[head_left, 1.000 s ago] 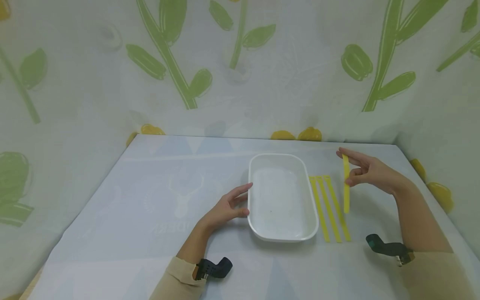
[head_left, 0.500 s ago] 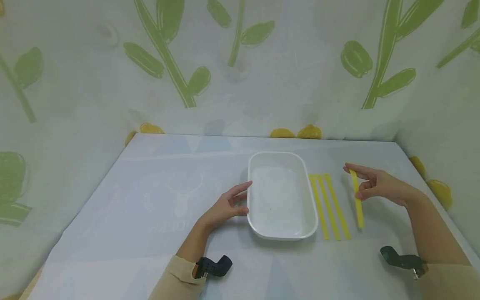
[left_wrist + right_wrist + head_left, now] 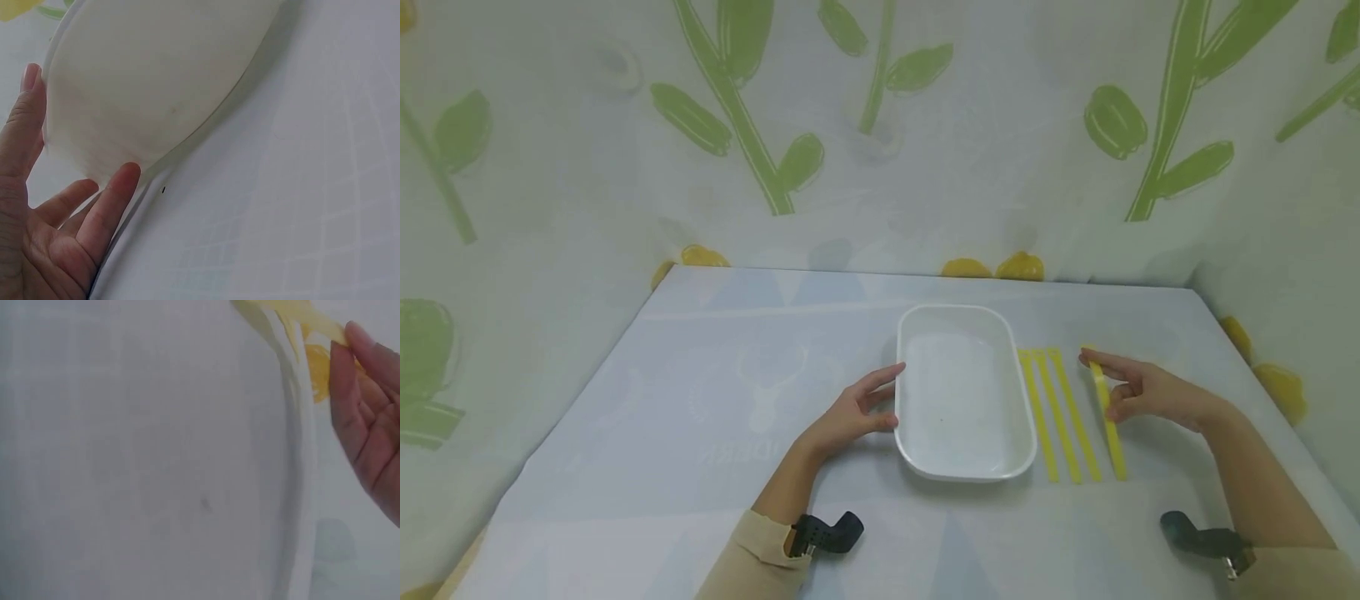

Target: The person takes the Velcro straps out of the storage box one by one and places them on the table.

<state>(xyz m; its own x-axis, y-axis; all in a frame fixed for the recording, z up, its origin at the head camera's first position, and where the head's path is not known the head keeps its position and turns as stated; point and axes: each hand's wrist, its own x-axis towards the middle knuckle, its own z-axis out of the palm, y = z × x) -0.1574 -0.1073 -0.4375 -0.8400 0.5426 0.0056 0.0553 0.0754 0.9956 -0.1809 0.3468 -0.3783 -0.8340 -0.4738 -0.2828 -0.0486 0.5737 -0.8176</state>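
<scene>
A white rectangular plastic basin (image 3: 966, 396) stands right of the table's middle. My left hand (image 3: 853, 414) rests its fingertips and thumb against the basin's left side; in the left wrist view the fingers of that hand (image 3: 59, 219) lie along the outer wall. Right of the basin, my right hand (image 3: 1157, 393) pinches a thin, flat yellow strip (image 3: 1112, 437), its lower end at or just above the table. In the right wrist view, thumb and finger of the right hand (image 3: 369, 406) hold this strip (image 3: 319, 322). Several similar yellow strips (image 3: 1063, 417) lie side by side between basin and hand.
The table (image 3: 625, 433) has a pale cloth with faint blue triangles. Curtains (image 3: 1000, 150) printed with green leaves and yellow flowers hang behind and at both sides. Dark wrist cameras (image 3: 829, 533) sit on both wrists.
My right hand has come down toward the near side with the yellow strip, first shifting right, then slightly left, lowering it beside the other strips. The left hand and basin have stayed put.
</scene>
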